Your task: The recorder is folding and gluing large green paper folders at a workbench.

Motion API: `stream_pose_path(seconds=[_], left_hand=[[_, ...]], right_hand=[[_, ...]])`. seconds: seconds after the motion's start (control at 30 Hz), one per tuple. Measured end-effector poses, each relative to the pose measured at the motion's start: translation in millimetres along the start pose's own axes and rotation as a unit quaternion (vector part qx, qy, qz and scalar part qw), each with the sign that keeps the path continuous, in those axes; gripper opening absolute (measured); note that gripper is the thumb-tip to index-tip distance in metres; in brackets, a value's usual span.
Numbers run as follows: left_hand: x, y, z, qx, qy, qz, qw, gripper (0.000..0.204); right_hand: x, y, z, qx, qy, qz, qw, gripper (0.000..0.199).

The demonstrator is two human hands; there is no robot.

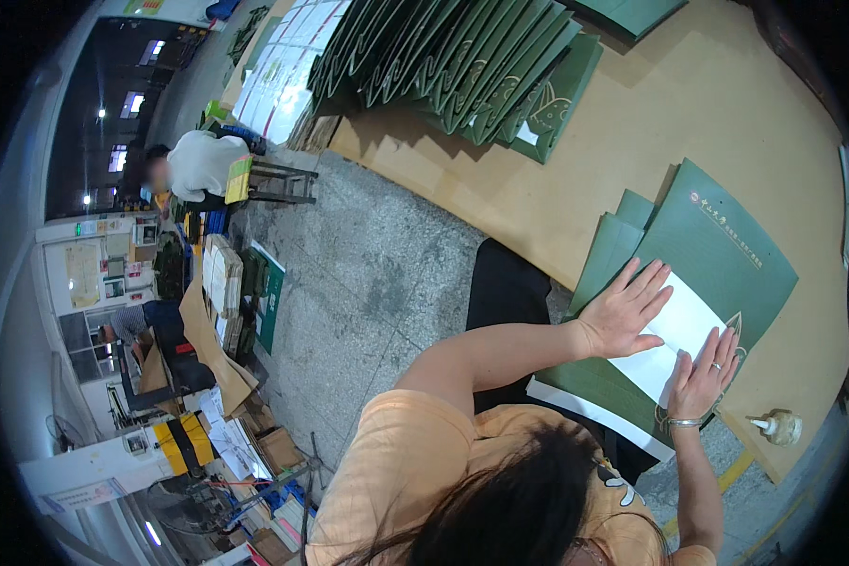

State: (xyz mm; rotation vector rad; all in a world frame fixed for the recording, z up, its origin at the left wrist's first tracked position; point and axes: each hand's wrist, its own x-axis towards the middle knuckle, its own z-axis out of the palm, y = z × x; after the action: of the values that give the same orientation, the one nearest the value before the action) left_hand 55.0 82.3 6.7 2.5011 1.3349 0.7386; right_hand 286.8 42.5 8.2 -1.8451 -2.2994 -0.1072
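Two hands pressed flat on one white paper sheet (670,340), lying on top of a dark green folded cover (717,255) at the near right of the brown worktop (670,123). Left hand (623,311) spread wide across the sheet's left edge, fingers (646,288) fanned and straight, gripping nothing, only pressing down. Right hand (703,377) likewise flat on the sheet's near corner, fingers extended, a ring on one and a bracelet at the wrist; nothing held.

Judged by the layout: sheet already placed on the cover and being smoothed or seated, so this piece seems partway done. More green covers (613,245) tucked beneath and to the left of the top one, apparently waiting. Far along the worktop, a long fanned row of green covers (453,66) standing overlapped; impossible to tell whether finished or not.

Small glue pot with brush (775,426) near the worktop's right near corner, just beside the right hand. Worktop edge close under the forearms, the near end of the cover overhanging it slightly. Bare brown surface open beyond the cover toward the far right. Grey concrete floor (377,283) to the left, another seated person (198,165) well apart.
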Motion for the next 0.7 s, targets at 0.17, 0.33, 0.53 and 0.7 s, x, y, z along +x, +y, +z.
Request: stream_pose_path(seconds=[0.17,0.33,0.53,0.7], left_hand=[[10,-13,15,-0.143,-0.013,-0.015,0.99,0.057],[35,-30,-42,-0.109,-0.083,-0.117,0.984,0.037],[70,-43,-50,-0.152,-0.218,-0.127,0.956,0.022],[87,-41,-50,-0.074,-0.374,-0.174,0.908,0.018]], right_hand=[[-2,19,9,0.176,0.017,0.071,0.982,0.05],[6,43,-34,0.243,0.004,0.186,0.952,0.038],[33,67,-71,0.327,-0.252,0.161,0.897,0.03],[44,64,-57,0.146,-0.285,0.1,0.942,0.018]])
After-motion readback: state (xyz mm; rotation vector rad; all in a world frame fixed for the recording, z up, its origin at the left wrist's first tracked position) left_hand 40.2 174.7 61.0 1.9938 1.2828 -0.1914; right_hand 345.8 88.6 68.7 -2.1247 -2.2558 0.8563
